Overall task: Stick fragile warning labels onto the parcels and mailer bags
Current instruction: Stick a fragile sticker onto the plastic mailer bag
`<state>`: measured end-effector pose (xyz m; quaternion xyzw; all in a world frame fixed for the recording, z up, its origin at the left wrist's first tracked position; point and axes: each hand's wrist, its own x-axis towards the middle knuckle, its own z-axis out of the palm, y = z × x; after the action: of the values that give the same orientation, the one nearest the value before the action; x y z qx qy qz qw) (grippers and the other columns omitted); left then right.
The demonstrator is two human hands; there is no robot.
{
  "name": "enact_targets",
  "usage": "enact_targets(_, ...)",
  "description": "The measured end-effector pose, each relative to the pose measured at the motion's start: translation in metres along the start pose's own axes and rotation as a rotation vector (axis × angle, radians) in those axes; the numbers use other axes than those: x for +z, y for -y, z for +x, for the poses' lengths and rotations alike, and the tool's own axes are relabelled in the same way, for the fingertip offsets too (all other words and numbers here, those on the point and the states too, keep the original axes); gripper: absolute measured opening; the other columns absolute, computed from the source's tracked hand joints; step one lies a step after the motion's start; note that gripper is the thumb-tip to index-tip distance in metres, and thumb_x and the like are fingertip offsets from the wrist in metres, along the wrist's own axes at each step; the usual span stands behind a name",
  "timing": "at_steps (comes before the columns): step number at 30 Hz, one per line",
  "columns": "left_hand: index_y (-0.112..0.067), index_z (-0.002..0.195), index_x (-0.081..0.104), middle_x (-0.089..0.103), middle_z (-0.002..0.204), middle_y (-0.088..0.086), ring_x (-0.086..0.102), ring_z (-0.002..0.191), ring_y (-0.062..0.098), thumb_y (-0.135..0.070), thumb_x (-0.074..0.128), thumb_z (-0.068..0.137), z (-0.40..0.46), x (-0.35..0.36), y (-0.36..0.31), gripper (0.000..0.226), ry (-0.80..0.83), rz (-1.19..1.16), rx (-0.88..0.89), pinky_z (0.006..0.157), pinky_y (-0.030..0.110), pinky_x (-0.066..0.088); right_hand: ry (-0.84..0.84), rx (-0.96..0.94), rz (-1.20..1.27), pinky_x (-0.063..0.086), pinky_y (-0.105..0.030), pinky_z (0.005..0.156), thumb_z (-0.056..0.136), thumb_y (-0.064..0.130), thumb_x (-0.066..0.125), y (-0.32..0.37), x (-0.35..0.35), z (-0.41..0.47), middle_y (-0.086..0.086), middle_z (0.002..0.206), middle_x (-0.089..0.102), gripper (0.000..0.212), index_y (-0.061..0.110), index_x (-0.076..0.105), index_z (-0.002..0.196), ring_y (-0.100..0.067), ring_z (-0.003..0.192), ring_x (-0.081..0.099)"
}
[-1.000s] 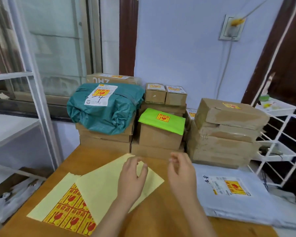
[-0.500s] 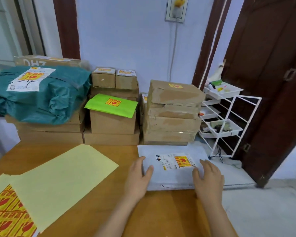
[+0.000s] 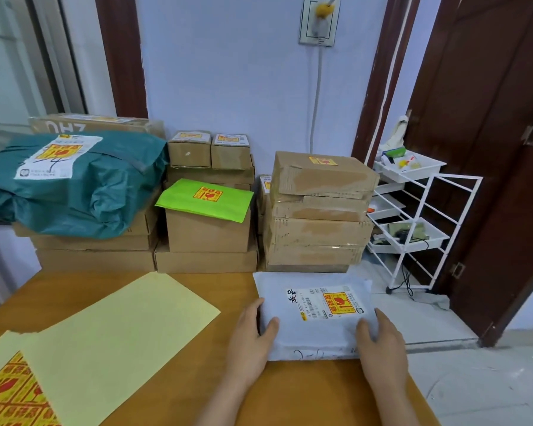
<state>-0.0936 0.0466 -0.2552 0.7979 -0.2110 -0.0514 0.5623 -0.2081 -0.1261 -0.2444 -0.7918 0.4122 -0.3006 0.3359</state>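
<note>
A wooden worktop (image 3: 179, 305) fills the foreground, pushed up against a pale blue wall (image 3: 228, 72) with a dark brown door (image 3: 490, 149) to the right and a white wire rack of trays (image 3: 413, 210) beside it. Along the far edge of the worktop stand stacks of brown cardboard parcels (image 3: 317, 216), several carrying yellow-and-red fragile stickers; a teal plastic mailer bag (image 3: 74, 192) lies over the far-left stack and a flat lime-green envelope (image 3: 203, 199) tops the middle one. Toward the near-left corner lies a pale yellow backing sheet (image 3: 114, 342), partly covering a sheet of yellow-and-red fragile labels (image 3: 10, 398).

Near the right edge lies a flat white mailer bag (image 3: 314, 315), already bearing a fragile sticker (image 3: 340, 302) on its shipping label. The left hand (image 3: 251, 336) holds the bag's left edge, thumb on top and fingers (image 3: 254, 305) along the side. The right hand (image 3: 382, 339) mirrors it at the near-right corner, thumb pressed on the top face and fingers wrapping the edge.
</note>
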Motion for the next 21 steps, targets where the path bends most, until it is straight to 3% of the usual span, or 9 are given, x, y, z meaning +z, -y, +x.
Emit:
enact_targets(6,-0.028,0.122,0.05,0.055,0.123,-0.009,0.051,0.115,0.012,-0.031,0.066,0.082,0.0,-0.011,0.003,0.043,-0.045,-0.169,-0.08,0.097,0.036,0.044,0.034,-0.001,0.251,0.045,-0.034,0.074,0.095,0.023,0.051,0.013,-0.002,-0.014,0.003,0.097,0.064,0.025,0.015,0.059,0.117,-0.015,0.09,0.057)
enact_targets(9,-0.038,0.108,0.049,0.057,0.117,-0.012,0.053,0.112,0.012,-0.045,0.064,0.064,0.0,-0.02,0.002,0.046,-0.081,-0.247,-0.087,0.096,0.037,0.045,0.084,0.057,0.386,0.044,-0.044,0.081,0.097,0.021,0.051,0.022,-0.005,-0.019,0.014,0.078,0.054,0.006,0.022,0.054,0.092,-0.003,0.071,0.048)
enact_targets(11,-0.039,0.11,0.047,0.054,0.117,-0.014,0.05,0.116,0.014,-0.053,0.062,0.06,0.0,-0.021,0.003,0.053,-0.083,-0.231,-0.066,0.097,0.04,0.044,0.119,0.058,0.423,0.045,-0.046,0.087,0.096,0.024,0.052,0.022,-0.001,-0.02,0.003,0.081,0.062,0.017,0.025,0.058,0.081,-0.012,0.077,0.054)
enact_targets(13,-0.036,0.116,0.047,0.051,0.118,-0.015,0.046,0.118,0.015,-0.05,0.062,0.062,-0.003,-0.023,0.002,0.057,-0.089,-0.235,-0.041,0.099,0.04,0.043,0.143,0.059,0.458,0.046,-0.045,0.085,0.095,0.027,0.054,0.021,0.004,-0.022,-0.007,0.093,0.066,0.016,0.029,0.064,0.083,-0.021,0.089,0.058)
enact_targets(16,-0.032,0.113,0.049,0.052,0.119,-0.011,0.049,0.116,0.014,-0.043,0.066,0.062,-0.004,-0.027,0.001,0.055,-0.092,-0.342,-0.026,0.095,0.035,0.045,0.161,0.05,0.554,0.046,-0.035,0.082,0.094,0.025,0.055,0.021,0.004,-0.026,0.003,0.102,0.065,0.013,0.034,0.064,0.091,-0.012,0.098,0.057)
enact_targets(21,-0.027,0.118,0.047,0.053,0.121,-0.011,0.055,0.103,-0.007,-0.022,0.065,0.067,-0.009,-0.03,-0.004,0.055,-0.047,-0.497,-0.027,0.075,0.011,0.047,0.173,0.035,0.696,0.037,-0.023,0.084,0.093,0.017,0.057,0.026,-0.004,-0.033,0.022,0.107,0.052,0.026,0.043,0.054,0.098,0.007,0.098,0.05)
